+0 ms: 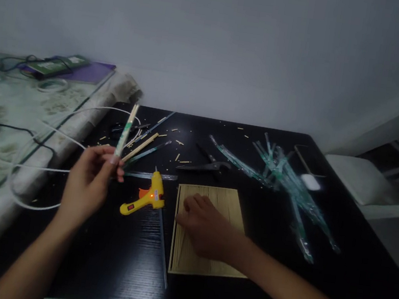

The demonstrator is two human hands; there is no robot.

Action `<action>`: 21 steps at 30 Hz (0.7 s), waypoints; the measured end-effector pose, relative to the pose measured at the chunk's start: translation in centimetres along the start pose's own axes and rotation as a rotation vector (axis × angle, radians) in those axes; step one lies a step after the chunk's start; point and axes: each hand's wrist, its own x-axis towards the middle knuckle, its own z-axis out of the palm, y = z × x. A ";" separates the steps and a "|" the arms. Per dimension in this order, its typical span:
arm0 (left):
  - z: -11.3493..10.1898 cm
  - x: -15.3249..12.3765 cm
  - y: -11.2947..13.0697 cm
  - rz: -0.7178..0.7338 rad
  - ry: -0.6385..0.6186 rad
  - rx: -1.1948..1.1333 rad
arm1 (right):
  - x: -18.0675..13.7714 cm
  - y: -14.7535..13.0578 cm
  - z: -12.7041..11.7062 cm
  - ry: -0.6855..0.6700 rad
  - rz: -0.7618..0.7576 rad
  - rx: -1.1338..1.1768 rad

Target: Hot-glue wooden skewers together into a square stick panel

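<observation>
My left hand (87, 181) holds a thin wooden stick in a green and white paper wrapper (125, 131), tilted upward above the black table (103, 250). My right hand (207, 227) rests palm down, fingers apart, on a flat panel of light wooden sticks (229, 201) near the table's front. A yellow glue gun (146, 199) with a lit orange lamp lies between the two hands, its nozzle pointing away from me.
Loose sticks and wood chips (146, 144) lie behind the glue gun. Black scissors (206, 165) sit further back. A pile of torn green wrappers (284, 181) covers the right side. A white cable (44, 167) runs over the left edge beside a glass-topped surface (24, 100).
</observation>
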 end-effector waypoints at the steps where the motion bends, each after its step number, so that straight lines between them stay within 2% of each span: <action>1: 0.2 -1.6 0.0 -0.007 0.018 -0.019 | 0.0 0.0 -0.4 0.004 -0.026 -0.030; 3: 0.6 -4.9 -0.3 -0.007 0.129 -0.069 | -0.1 0.1 -1.1 0.035 -0.083 -0.086; 5: 0.9 -7.8 -0.8 -0.046 0.188 -0.105 | -0.6 0.6 -1.5 0.062 -0.117 -0.140; 9: 1.5 -11.6 -2.1 -0.150 0.171 -0.103 | -1.8 1.6 -1.4 0.066 -0.092 -0.217; 14: 1.9 -12.9 -3.3 -0.168 0.120 -0.057 | -2.3 1.1 -0.3 0.001 -0.070 -0.106; 17: 2.0 -12.7 -3.7 -0.172 0.062 0.022 | -1.9 0.3 0.3 -0.013 -0.140 -0.081; 21: 2.0 -12.5 -3.8 -0.188 -0.021 0.078 | -1.3 0.2 0.4 -0.031 -0.270 -0.214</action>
